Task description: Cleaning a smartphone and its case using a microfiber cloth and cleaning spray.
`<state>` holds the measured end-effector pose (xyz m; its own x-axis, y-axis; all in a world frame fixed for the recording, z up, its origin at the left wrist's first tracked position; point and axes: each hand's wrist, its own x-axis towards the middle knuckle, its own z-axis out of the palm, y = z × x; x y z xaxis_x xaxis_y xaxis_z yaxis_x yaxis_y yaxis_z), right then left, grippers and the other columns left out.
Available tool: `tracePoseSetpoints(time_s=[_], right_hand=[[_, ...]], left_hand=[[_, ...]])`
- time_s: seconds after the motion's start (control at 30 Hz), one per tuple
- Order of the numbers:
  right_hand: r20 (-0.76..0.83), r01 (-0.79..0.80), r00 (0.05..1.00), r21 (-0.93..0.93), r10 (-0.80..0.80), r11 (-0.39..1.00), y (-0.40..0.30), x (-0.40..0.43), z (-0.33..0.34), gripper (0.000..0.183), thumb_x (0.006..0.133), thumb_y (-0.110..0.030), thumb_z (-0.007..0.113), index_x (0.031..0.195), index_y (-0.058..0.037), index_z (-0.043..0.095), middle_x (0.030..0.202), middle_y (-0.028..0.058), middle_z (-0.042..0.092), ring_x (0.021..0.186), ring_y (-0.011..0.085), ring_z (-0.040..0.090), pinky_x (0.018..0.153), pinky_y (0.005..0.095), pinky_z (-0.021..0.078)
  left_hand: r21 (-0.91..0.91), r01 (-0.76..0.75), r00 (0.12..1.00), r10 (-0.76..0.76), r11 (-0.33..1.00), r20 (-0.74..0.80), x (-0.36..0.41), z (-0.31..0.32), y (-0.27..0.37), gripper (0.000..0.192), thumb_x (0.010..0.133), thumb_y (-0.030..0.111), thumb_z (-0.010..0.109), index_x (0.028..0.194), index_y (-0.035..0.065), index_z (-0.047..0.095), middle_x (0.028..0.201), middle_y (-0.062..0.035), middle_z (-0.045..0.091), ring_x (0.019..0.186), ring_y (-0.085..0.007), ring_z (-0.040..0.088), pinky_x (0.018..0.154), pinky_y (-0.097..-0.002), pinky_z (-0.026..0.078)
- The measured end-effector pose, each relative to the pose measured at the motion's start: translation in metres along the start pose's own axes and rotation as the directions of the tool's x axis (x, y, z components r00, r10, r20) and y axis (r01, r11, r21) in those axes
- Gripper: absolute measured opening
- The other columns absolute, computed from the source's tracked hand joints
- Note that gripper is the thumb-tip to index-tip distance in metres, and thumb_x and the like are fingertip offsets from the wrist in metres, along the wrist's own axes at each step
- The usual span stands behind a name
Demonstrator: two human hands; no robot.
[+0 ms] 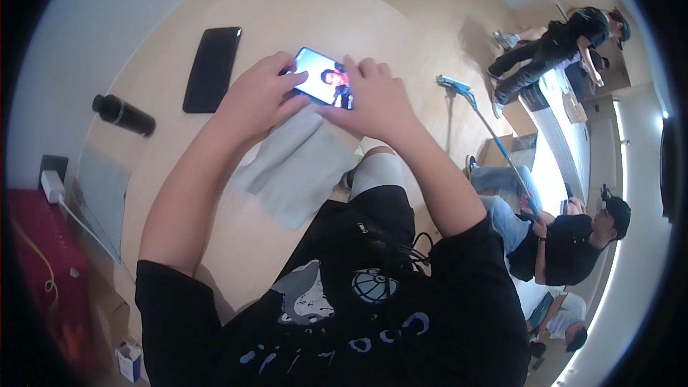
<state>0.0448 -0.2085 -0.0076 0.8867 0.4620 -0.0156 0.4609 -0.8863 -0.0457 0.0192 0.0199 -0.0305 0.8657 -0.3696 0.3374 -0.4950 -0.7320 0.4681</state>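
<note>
A lit smartphone (318,79) is held sideways between my two hands, its screen showing a picture of a person. My left hand (266,94) grips its left end, with the thumb over the screen's lower edge. Around the right end is my right hand (376,94), whose fingers cover part of the screen. Below the phone, a rumpled grey cloth (306,172) is spread out, partly hidden by my hands and left wrist. To the left of my left hand, a black tablet or large phone (212,70) lies flat with its screen dark.
A black bottle (123,115) lies at the left, near a white plug-in charger (52,185) and a red box (48,274). On the right, a seated person (559,247) holds a blue-handled flat mop (497,142). Another person (559,48) stands farther off.
</note>
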Motion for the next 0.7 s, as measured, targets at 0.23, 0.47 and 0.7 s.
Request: tracePoseSetpoints(time_s=[0.23, 0.47, 0.7], right_hand=[[-0.208, 0.072, 0.976, 0.045, -0.061, 0.996, 0.016, -0.019, 0.021, 0.086, 0.079, -0.054, 0.076, 0.138, 0.0036, 0.053, 0.116, 0.0197, 0.061, 0.106, 0.0353, 0.057, 0.089, 0.0464, 0.0494], [-0.261, 0.033, 0.965, 0.152, 0.007, 0.988, 0.013, -0.022, 0.024, 0.075, 0.075, -0.048, 0.08, 0.128, 0.0016, 0.06, 0.113, 0.0194, 0.061, 0.104, 0.0351, 0.057, 0.088, 0.0436, 0.052], [-0.09, -0.094, 0.988, 0.29, 0.125, 0.952, 0.014, -0.008, 0.01, 0.078, 0.065, -0.051, 0.082, 0.128, -0.0077, 0.065, 0.115, 0.0162, 0.062, 0.108, 0.0349, 0.058, 0.089, 0.0437, 0.0534]], left_hand=[[0.048, -0.14, 0.987, 0.143, 0.989, -0.069, 0.001, 0.023, -0.005, 0.032, 0.085, 0.015, 0.077, 0.116, 0.0059, 0.072, 0.115, -0.0144, 0.064, 0.106, -0.032, 0.063, 0.09, -0.0403, 0.053], [-0.088, -0.012, 0.999, 0.008, 0.996, -0.05, -0.001, 0.02, 0.001, 0.042, 0.084, 0.014, 0.079, 0.124, 0.0072, 0.067, 0.122, -0.0123, 0.06, 0.102, -0.0292, 0.066, 0.089, -0.0378, 0.055], [-0.071, -0.008, 0.998, 0.003, 0.997, -0.065, -0.001, 0.02, -0.001, 0.046, 0.083, 0.013, 0.079, 0.127, 0.0074, 0.065, 0.123, -0.0121, 0.059, 0.093, -0.0273, 0.068, 0.085, -0.0365, 0.056]])
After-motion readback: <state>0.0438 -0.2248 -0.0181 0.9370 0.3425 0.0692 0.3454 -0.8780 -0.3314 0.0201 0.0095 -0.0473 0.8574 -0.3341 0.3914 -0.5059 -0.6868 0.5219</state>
